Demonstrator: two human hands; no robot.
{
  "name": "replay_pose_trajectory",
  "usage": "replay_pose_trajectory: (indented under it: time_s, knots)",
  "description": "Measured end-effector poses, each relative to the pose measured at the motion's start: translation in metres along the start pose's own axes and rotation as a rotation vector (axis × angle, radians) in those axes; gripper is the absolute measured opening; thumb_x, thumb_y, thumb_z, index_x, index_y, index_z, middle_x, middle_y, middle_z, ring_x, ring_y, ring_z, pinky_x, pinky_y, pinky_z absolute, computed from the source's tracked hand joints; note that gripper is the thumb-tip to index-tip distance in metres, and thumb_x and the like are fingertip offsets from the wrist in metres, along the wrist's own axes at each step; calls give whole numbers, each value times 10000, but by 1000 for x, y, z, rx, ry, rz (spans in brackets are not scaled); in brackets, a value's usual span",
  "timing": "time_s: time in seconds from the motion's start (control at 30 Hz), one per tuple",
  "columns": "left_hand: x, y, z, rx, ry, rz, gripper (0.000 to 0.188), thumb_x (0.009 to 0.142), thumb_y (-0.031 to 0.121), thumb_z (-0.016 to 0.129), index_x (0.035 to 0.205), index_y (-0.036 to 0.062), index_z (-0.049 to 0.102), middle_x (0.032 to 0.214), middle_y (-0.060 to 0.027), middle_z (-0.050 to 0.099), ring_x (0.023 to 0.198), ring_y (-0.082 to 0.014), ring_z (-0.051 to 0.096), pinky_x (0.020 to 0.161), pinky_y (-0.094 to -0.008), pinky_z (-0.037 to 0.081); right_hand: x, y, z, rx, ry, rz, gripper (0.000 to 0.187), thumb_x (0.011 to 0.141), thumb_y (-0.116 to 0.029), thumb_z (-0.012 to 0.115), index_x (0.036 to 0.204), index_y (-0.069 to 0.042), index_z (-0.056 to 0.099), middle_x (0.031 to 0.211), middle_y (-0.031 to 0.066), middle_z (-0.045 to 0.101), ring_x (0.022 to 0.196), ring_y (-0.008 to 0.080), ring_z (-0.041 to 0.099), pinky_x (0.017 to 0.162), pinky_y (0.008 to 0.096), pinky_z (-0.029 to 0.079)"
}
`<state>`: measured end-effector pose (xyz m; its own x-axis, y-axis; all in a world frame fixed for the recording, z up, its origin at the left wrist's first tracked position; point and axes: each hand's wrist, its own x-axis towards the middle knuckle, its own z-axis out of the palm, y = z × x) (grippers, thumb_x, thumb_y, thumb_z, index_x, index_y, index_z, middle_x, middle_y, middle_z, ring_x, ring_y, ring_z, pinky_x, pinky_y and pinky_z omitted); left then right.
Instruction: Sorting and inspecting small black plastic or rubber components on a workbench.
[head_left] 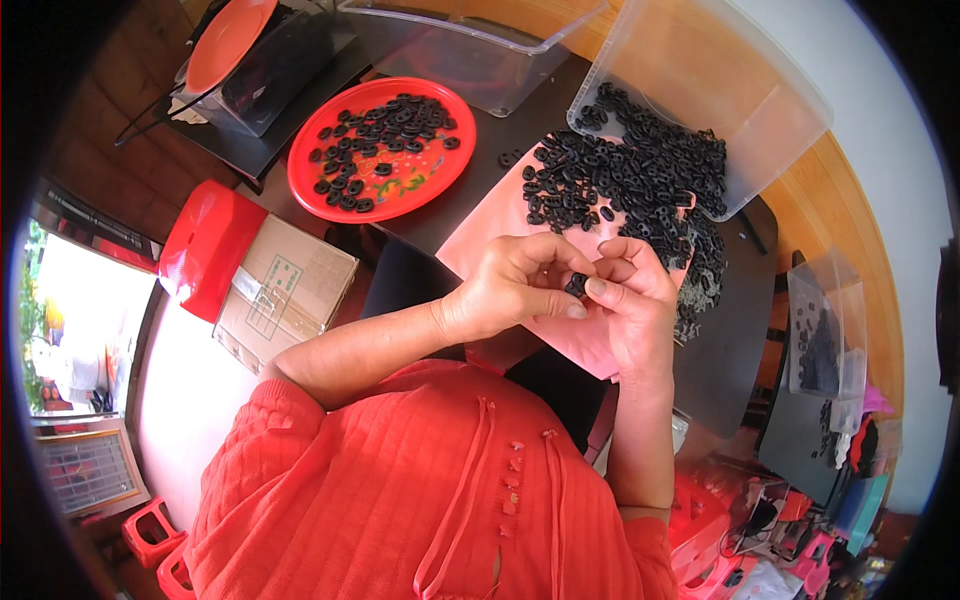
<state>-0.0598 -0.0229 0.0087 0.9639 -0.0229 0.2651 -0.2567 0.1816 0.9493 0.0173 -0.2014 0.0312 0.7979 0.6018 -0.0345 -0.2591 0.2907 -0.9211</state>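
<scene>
Daylight glares through the left opening [85, 330], bleaching the floor [190, 400]; blackened fisheye edges curve strongly.

Plate [435, 165] left of parts heap [620, 170], heap partly on sheet [490, 225].

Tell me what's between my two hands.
The head view shows a small black piece between your left hand and right hand.

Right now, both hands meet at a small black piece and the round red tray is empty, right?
No: the head view shows the round red tray holding many black pieces. Left hand and right hand do meet at a small black piece.
</scene>
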Motion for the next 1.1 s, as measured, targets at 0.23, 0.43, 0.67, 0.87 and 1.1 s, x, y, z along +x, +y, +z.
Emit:
replay_pose_trajectory:
  time_s: [0.23,0.43,0.67,0.87,1.1]
  knots:
    - [3,-6,-1,66,-10,9,318,761,-8,834,1038,32,684,956,12,647,742,-37,533,646,-210,424,0,2,-3,42,-27,-22,350,827,107,656,1151,33,545,900,121,684,795,151,650,731,262,523]
    - [-1,9,1,122,-63,11,281,759,33,847,997,36,697,833,22,639,690,-39,523,607,-220,403,-7,-3,-1,112,-108,18,356,827,106,670,1146,36,528,908,134,680,789,170,654,742,271,536]
    - [0,11,1,211,-69,121,266,753,97,861,939,50,677,760,22,615,644,-51,507,583,-238,398,-13,1,4,140,-109,-42,350,824,115,669,1134,32,528,916,134,676,781,169,651,725,268,527]
    - [-8,3,-1,171,-10,128,269,757,125,868,933,45,680,793,16,650,632,-55,534,573,-230,397,-9,10,13,293,-132,-42,347,816,128,644,1126,20,534,921,133,675,795,177,652,735,271,521]
    - [-3,-9,1,111,-2,154,274,766,127,863,940,44,669,749,17,591,659,-66,512,593,-257,396,-9,25,7,295,-95,-81,368,829,130,592,1164,-3,520,928,158,667,833,190,644,770,277,508]
